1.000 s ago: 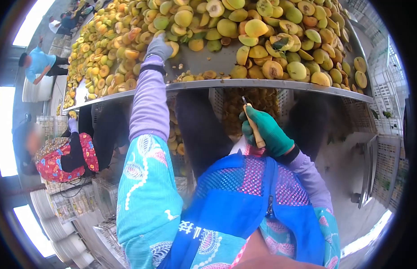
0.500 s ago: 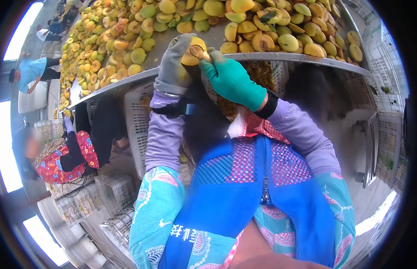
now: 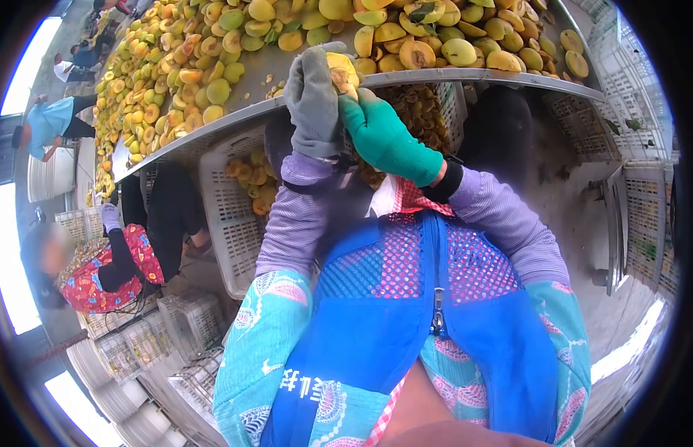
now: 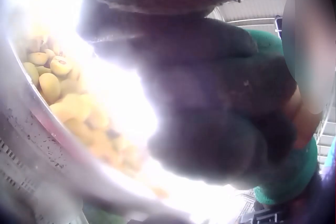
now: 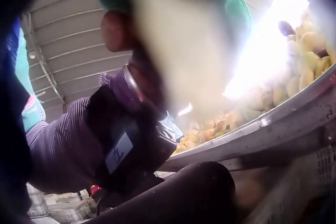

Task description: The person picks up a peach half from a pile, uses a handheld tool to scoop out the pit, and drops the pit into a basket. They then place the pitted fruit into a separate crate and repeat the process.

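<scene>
In the head view my left hand, in a grey glove, grips a yellow peach half just in front of the table's rim. My right hand, in a green glove, meets the fruit from the right, its fingertips at the lower edge. A pale, blurred wooden handle crosses the green glove in the right wrist view; the tool's tip is hidden. Curled grey fingers fill the left wrist view in shadow, with the green glove behind them.
A metal table with a raised rim carries heaped peach halves. Under it stand a white crate holding some halves and another container of peach pieces. People and stacked baskets are at the left.
My left hand has come back from the heap to the rim with a peach half. My right hand has risen from my lap with the wooden-handled tool to meet it; both then shifted slightly.
</scene>
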A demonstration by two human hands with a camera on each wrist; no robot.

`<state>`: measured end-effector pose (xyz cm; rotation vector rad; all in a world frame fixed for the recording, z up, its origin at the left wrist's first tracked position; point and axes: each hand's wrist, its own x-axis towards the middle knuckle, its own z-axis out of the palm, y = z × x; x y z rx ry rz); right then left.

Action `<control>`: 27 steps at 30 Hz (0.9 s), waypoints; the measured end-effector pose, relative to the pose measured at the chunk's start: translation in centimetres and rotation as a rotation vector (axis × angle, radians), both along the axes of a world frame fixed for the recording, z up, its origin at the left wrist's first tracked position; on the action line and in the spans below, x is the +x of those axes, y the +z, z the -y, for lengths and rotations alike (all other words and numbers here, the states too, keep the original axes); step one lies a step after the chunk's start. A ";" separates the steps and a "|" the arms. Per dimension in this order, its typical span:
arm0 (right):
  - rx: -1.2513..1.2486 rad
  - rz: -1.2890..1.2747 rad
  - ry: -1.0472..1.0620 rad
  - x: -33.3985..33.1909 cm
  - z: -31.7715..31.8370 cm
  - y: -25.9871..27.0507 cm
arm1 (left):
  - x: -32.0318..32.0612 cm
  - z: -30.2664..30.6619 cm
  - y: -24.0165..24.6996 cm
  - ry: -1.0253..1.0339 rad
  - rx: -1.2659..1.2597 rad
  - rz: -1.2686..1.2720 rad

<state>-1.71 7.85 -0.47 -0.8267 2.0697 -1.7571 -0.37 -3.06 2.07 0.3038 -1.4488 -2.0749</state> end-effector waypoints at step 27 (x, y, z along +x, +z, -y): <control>-0.388 1.389 0.623 1.7 -2.8 3.7 | 2.8 -0.3 0.4 -0.212 0.044 0.136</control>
